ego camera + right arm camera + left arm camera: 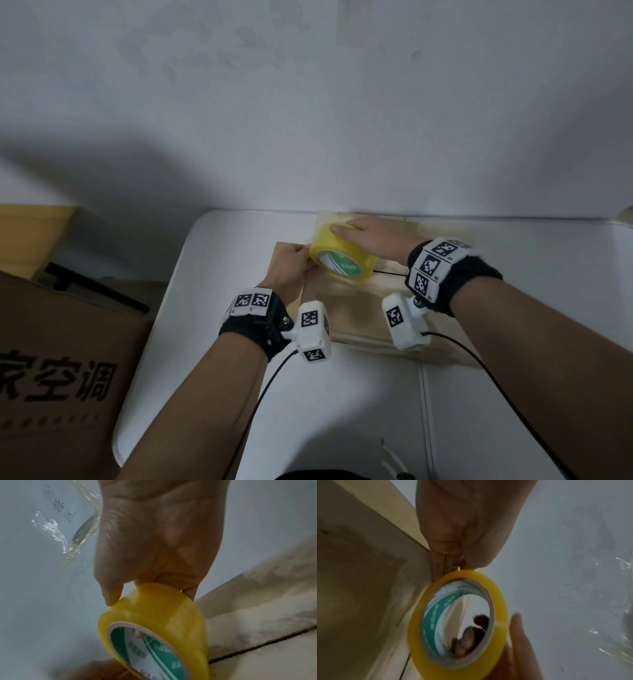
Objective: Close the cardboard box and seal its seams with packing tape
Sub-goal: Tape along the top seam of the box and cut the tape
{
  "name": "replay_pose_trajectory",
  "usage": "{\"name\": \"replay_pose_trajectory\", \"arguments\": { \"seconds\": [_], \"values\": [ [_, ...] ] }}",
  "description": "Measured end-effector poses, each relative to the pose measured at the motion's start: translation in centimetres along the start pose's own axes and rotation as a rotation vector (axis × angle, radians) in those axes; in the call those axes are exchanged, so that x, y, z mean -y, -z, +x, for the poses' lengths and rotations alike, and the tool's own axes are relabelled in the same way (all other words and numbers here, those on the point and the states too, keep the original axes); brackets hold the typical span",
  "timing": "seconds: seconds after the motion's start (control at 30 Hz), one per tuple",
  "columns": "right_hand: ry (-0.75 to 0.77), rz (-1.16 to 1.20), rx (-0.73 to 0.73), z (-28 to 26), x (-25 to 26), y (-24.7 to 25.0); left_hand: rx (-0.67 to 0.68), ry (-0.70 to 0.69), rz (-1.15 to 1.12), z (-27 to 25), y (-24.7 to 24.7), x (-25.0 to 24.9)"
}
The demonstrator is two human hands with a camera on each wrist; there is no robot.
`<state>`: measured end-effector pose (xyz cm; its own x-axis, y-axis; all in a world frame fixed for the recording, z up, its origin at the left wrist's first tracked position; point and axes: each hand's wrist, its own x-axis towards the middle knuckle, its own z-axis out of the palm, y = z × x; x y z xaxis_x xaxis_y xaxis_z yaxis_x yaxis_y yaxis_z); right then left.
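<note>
Large carton (61, 359) at left printed "家空调". Yellow tape roll (337, 255), green-and-white core label illegible, stands on the closed cardboard box (359, 308) on the white table (342, 411); right hand (368, 236) grasps the roll, left hand (289, 265) pinches at its edge

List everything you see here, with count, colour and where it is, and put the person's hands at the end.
Flat tan cardboard box: one, on the white table, flaps closed, centre seam visible.
Yellow roll of packing tape: one, green-and-white core, on edge at the box's left end.
White table: one, against the wall.
Large brown printed carton: one, left of the table.
Crumpled clear plastic: one, on the white surface.
Left hand: pinching at the roll's left side.
Right hand: gripping the roll from above.
</note>
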<state>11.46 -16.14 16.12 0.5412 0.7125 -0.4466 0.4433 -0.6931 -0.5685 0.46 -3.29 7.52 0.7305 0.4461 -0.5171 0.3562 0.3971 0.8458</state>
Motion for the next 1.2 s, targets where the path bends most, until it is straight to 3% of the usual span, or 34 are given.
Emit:
{"name": "replay_pose_trajectory", "arguments": {
  "seconds": [0.1, 0.2, 0.4, 0.63, 0.73, 0.83, 0.9, 1.2],
  "values": [
    [-0.011, 0.015, 0.000, 0.1, -0.4, 0.1, 0.012, -0.020, -0.005, 0.3, 0.1, 0.3],
    [-0.014, -0.094, -0.024, 0.1, -0.9, 0.6, -0.048, -0.008, -0.031, 0.6, 0.1, 0.4],
    [-0.076, -0.224, -0.007, -0.8, -1.8, 1.9, -0.044, -0.003, -0.034, 0.8, 0.0, 0.4],
    [-0.003, -0.038, -0.073, -1.6, -2.3, 1.5, 0.003, 0.075, -0.129, 0.4, 1.3, -0.8],
    [0.016, -0.026, -0.087, -1.4, -2.0, 0.9, 0.005, 0.015, -0.023, 0.1, 2.8, -1.4],
    [0.013, -0.076, -0.075, -1.2, -0.8, 0.3, 0.027, -0.058, 0.291, -0.3, 4.1, -1.8],
    [-0.001, -0.110, -0.059, -0.8, 0.1, 0.0, -0.027, -0.107, 0.408, 0.0, 4.7, -1.8],
    [-0.082, -0.217, -0.046, 1.0, 2.6, -1.1, -0.072, -0.129, 0.298, 1.1, 6.5, 0.8]
  ]
}}
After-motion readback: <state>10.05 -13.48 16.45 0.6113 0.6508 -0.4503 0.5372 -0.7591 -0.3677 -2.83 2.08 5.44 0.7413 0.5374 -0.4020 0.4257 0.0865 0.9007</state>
